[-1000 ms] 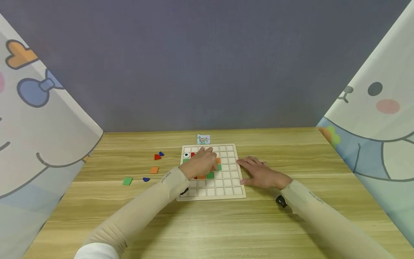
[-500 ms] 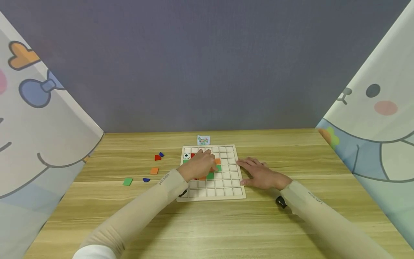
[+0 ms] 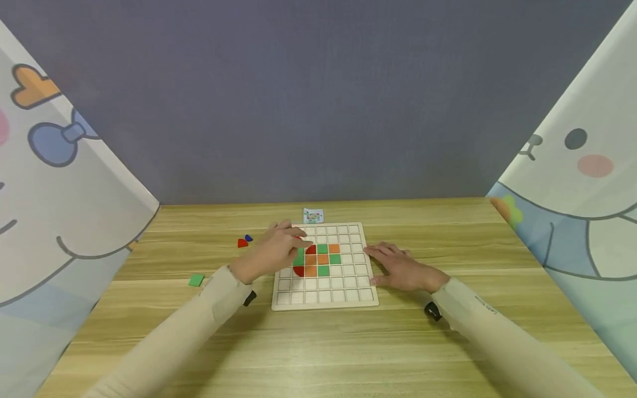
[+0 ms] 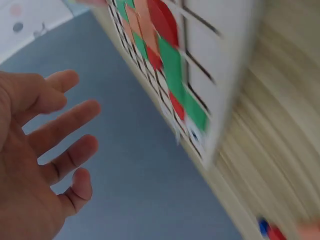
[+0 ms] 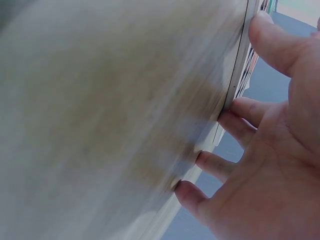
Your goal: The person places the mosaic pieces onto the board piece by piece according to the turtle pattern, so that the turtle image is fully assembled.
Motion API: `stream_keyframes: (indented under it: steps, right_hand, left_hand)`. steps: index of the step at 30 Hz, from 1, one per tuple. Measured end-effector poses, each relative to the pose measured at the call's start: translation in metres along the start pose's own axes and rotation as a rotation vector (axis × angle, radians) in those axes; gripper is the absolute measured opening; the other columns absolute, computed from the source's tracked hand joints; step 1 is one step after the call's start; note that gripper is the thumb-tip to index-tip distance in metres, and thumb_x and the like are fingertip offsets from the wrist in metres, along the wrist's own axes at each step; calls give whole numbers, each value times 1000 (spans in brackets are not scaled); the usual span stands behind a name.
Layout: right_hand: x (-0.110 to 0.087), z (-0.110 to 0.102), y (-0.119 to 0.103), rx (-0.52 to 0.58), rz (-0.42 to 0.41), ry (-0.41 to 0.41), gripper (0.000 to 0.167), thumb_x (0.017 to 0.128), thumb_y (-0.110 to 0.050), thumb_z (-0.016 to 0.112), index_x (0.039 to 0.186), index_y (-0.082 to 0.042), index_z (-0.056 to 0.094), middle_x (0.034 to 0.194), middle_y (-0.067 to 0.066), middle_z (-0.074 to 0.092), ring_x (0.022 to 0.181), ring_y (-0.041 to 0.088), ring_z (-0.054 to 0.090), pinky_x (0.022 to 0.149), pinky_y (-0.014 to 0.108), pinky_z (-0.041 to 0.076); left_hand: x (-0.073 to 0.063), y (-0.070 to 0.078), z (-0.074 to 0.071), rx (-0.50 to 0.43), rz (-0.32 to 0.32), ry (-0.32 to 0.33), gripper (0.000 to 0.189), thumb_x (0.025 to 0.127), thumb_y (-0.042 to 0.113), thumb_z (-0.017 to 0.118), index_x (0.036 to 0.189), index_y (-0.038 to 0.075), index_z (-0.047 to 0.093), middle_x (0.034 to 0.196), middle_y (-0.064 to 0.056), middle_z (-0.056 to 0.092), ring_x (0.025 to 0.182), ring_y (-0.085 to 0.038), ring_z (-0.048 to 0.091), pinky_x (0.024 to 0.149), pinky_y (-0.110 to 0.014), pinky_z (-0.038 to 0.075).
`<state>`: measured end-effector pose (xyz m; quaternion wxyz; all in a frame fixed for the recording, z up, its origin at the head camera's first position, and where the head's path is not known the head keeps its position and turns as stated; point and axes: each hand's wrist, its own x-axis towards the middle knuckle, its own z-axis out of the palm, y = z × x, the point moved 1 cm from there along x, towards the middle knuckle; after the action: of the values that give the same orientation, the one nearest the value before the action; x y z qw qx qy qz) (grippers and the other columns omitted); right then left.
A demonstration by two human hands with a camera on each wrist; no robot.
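A pale wooden grid board [image 3: 350,282] lies on the table with coloured tiles in its left and middle cells. Among them are a green square [image 3: 323,271], an orange square [image 3: 311,271] and a red rounded piece [image 3: 298,271]. My left hand [image 3: 271,249] is over the board's left edge, fingers loosely spread and holding nothing. It hides the eye piece [image 4: 195,134] from the head view, but the left wrist view shows that piece near the board's corner. My right hand [image 3: 404,270] rests at the right edge, its thumb and fingertips against the board's side.
Left of the board lie a loose green square [image 3: 196,279], a red quarter-round piece [image 3: 242,242] and a small blue piece [image 3: 249,238]. Behind the board is a small printed card [image 3: 313,216]. A grey panel [image 3: 318,99] rises beyond the table's far edge.
My left hand has moved left from the middle of the board to its left edge, uncovering the middle tiles and covering the eye piece. My right hand has stayed in place.
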<state>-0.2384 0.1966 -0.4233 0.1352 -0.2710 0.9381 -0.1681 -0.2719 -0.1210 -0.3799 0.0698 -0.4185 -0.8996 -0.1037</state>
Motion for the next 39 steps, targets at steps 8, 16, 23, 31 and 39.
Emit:
stream_keyframes:
  steps: [8,16,23,31,39]
  right_hand:
    - [0,1,1,-1,-5,-5,78,89,-45,61,151,-13,25,151,11,25,138,40,14,96,73,14]
    - [0,3,2,-4,-14,-6,78,90,-45,60,151,-12,24,152,11,25,138,40,14,97,72,14]
    - [-1,3,4,-8,-25,4,77,91,-46,58,151,-12,24,151,11,25,138,40,14,97,72,15]
    - [-1,3,5,-8,-14,5,77,90,-46,59,151,-13,24,151,11,25,138,39,14,96,73,14]
    - [1,3,4,-8,-13,1,78,90,-48,58,151,-14,24,152,11,25,138,40,14,97,72,15]
  left_hand:
    - [-61,-33,-14,28,-84,88,31,90,9,60,118,19,70,129,-9,57,81,-16,38,70,-46,31]
    - [-119,-60,-19,41,-103,150,51,79,22,78,126,14,63,125,-14,59,88,-20,46,63,-34,23]
    - [-165,-86,-20,43,-160,83,62,68,29,82,125,13,64,128,-15,57,91,-20,44,65,-35,21]
    - [-182,-98,-12,38,-179,-14,56,65,32,80,117,15,69,126,-13,59,90,-20,45,65,-34,23]
    - [-152,-92,-1,-6,-106,-16,57,70,32,79,122,13,66,126,-8,59,90,-18,45,67,-36,27]
